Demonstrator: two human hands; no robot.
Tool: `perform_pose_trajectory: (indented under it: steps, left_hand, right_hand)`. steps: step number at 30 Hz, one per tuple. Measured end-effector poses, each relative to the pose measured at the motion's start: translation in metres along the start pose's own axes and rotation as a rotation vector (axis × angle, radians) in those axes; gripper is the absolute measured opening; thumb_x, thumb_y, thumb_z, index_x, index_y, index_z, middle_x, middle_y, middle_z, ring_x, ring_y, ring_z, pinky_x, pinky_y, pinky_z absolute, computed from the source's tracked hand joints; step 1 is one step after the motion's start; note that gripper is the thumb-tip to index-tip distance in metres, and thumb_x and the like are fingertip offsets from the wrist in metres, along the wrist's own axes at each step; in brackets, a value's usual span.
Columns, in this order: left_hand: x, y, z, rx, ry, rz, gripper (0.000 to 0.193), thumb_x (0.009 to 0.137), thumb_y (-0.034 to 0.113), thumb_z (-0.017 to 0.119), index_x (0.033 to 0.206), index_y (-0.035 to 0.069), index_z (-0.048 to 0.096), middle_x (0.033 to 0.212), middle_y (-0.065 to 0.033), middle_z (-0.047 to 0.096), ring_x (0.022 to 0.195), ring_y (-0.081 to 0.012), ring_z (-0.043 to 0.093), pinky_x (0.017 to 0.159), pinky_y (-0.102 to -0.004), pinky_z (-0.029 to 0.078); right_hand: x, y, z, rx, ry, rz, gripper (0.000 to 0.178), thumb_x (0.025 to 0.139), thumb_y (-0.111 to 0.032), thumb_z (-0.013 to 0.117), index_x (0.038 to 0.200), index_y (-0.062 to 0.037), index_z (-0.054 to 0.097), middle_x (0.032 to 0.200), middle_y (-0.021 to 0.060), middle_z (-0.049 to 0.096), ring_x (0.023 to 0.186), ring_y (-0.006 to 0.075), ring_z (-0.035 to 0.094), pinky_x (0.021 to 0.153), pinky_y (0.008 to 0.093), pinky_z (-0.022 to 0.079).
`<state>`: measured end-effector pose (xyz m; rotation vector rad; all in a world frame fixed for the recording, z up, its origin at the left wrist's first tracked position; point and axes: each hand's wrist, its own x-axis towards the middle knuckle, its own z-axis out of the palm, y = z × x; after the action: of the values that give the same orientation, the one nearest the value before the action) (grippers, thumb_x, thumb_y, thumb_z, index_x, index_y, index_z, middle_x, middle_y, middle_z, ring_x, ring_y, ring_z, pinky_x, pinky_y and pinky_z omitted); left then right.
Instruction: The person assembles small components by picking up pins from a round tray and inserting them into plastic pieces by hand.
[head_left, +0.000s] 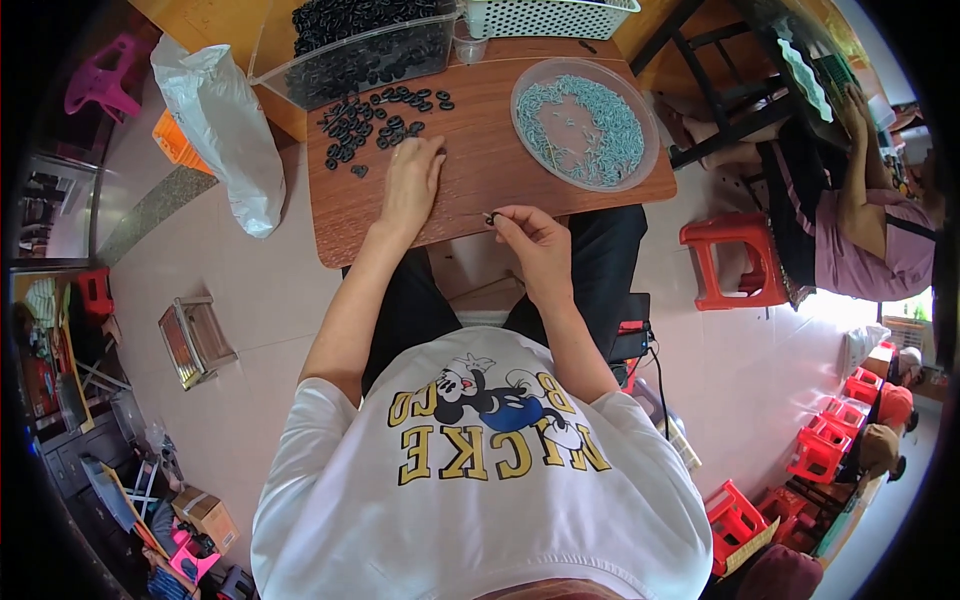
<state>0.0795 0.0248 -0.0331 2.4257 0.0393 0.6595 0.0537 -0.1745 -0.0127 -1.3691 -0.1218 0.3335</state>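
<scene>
My right hand [540, 248] is closed in a pinch at the table's near edge, holding a small black ring-like part [491, 219]. A short pale tip shows beside that part, too small to make out. My left hand [411, 188] rests on the brown wooden table [470, 130] with its fingers loosely stretched, and nothing shows in them. Just beyond its fingertips lies a loose pile of black ring-like parts [350, 128]. To the right, a round clear plastic tray [648, 150] holds many small bluish screws [610, 130].
A clear bin [400, 72] of black parts stands at the back, beside a small clear cup [469, 48] and a white perforated basket [545, 18]. Left of the table is a white sack [225, 130]. On the right, a red stool [735, 260] stands near another seated person [860, 235].
</scene>
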Motion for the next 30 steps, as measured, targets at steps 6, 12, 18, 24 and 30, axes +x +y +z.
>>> perform_pose_trajectory:
  steps: [6, 12, 18, 24, 30]
  left_hand:
    - [-0.02, 0.012, -0.014, -1.127, -0.074, -0.707, 0.02, 0.085, 0.002, 0.059, 0.104, -0.005, 0.059, 0.096, -0.0129, 0.061, 0.084, -0.0207, 0.063, 0.074, -0.0302, 0.053]
    - [-0.035, 0.032, -0.025, -1.578, -0.098, -0.878, 0.02, 0.086, 0.004, 0.058, 0.103, -0.005, 0.056, 0.096, -0.017, 0.063, 0.091, -0.0265, 0.065, 0.08, -0.0326, 0.055]
    - [-0.036, 0.055, -0.03, -1.543, -0.029, -0.888, 0.016, 0.087, 0.006, 0.058, 0.099, -0.004, 0.058, 0.098, -0.0192, 0.064, 0.091, -0.0266, 0.065, 0.078, -0.0339, 0.055]
    - [-0.041, 0.071, -0.029, -1.537, 0.082, -0.849, 0.022, 0.086, 0.006, 0.06, 0.105, -0.006, 0.059, 0.097, -0.0181, 0.065, 0.09, -0.0245, 0.065, 0.077, -0.0352, 0.056]
    - [-0.046, 0.072, -0.027, -1.527, 0.085, -0.805, 0.02, 0.086, 0.003, 0.06, 0.103, -0.007, 0.061, 0.097, -0.0191, 0.064, 0.089, -0.0251, 0.065, 0.076, -0.0358, 0.056]
  right_hand:
    - [0.014, -0.009, 0.005, 0.097, -0.06, 0.042, 0.014, 0.084, -0.003, 0.062, 0.096, 0.0037, 0.063, 0.085, 0.0082, 0.066, 0.074, 0.0097, 0.06, 0.068, 0.0204, 0.047]
    - [0.016, -0.014, 0.015, 0.186, -0.071, 0.093, 0.015, 0.083, -0.003, 0.064, 0.096, 0.0031, 0.063, 0.085, 0.0075, 0.066, 0.075, 0.0104, 0.061, 0.068, 0.0204, 0.048]
    - [0.014, -0.015, 0.019, 0.169, 0.002, 0.042, 0.013, 0.079, -0.001, 0.067, 0.092, 0.0025, 0.066, 0.078, 0.0036, 0.065, 0.068, 0.0075, 0.057, 0.063, 0.0187, 0.045]
    - [0.011, -0.016, 0.021, 0.088, 0.025, 0.006, 0.011, 0.079, -0.001, 0.067, 0.089, 0.0025, 0.067, 0.076, 0.0029, 0.064, 0.065, 0.0062, 0.055, 0.06, 0.0182, 0.043]
    - [0.01, -0.014, 0.019, 0.088, 0.01, 0.004, 0.012, 0.079, -0.003, 0.067, 0.09, 0.0027, 0.067, 0.077, 0.0042, 0.065, 0.064, 0.007, 0.055, 0.059, 0.0185, 0.043]
